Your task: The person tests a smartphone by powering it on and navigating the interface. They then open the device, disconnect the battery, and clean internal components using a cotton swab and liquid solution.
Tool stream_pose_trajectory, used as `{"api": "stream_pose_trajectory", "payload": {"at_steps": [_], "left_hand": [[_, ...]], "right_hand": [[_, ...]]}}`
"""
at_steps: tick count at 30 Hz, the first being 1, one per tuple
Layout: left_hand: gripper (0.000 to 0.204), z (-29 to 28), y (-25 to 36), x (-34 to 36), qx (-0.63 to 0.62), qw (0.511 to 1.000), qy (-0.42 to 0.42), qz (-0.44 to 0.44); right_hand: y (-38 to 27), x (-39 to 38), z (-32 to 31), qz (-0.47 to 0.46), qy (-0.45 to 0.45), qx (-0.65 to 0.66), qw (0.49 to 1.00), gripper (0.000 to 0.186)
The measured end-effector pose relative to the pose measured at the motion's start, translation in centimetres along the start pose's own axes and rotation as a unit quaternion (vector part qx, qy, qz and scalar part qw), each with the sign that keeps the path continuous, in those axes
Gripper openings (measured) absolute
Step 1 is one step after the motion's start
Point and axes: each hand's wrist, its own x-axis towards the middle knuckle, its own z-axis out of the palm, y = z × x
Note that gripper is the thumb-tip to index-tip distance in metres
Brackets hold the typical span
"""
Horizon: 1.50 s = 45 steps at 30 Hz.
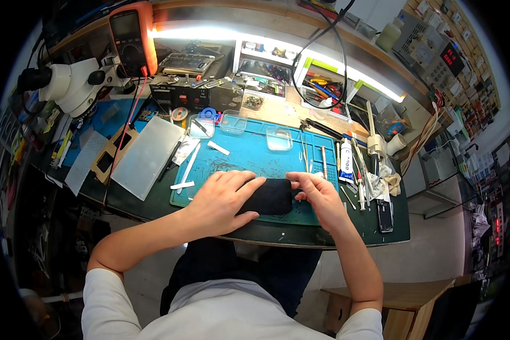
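Observation:
A black phone [270,197] lies flat on the blue work mat [228,153] near the middle front of the bench. My left hand [224,198] rests over its left part, fingers curved onto it and thumb at the lower edge. My right hand [313,194] is at the phone's right end, with bent fingers and fingertips touching the upper right edge. White plastic strips [218,148] lie behind and left of the phone, and a small clear container [279,139] sits behind it.
A microscope [73,85] and orange multimeter [131,42] stand back left. A translucent sheet [144,158] lies left of the mat. Tweezers, a white tube [345,161] and a second phone [385,218] lie right. A tool tray [323,82] is at the back, under a hanging cable.

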Motion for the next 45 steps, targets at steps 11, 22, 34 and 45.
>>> {"api": "stream_pose_trajectory", "payload": {"at_steps": [11, 22, 34, 45], "left_hand": [[0.056, -1.9, -1.6, 1.9, -0.112, 0.991, -0.060, -0.047], [0.057, -4.8, -3.5, 2.9, -0.279, 0.935, -0.188, -0.114], [0.041, -1.8, -5.6, 0.9, -0.299, 0.951, 0.004, -0.084], [0.028, -1.3, -5.8, 0.4, -0.380, 0.917, 0.004, -0.119]], "right_hand": [[-2.4, -0.8, 1.1, -0.293, -0.024, -0.391, 0.872, 0.049], [-1.1, 1.0, 1.3, -0.320, 0.071, -0.393, 0.859, 0.022], [-0.8, 2.4, 1.2, -0.280, 0.139, -0.299, 0.901, 0.033], [0.6, 0.6, -7.6, -0.154, 0.359, -0.299, 0.871, 0.023]]}}
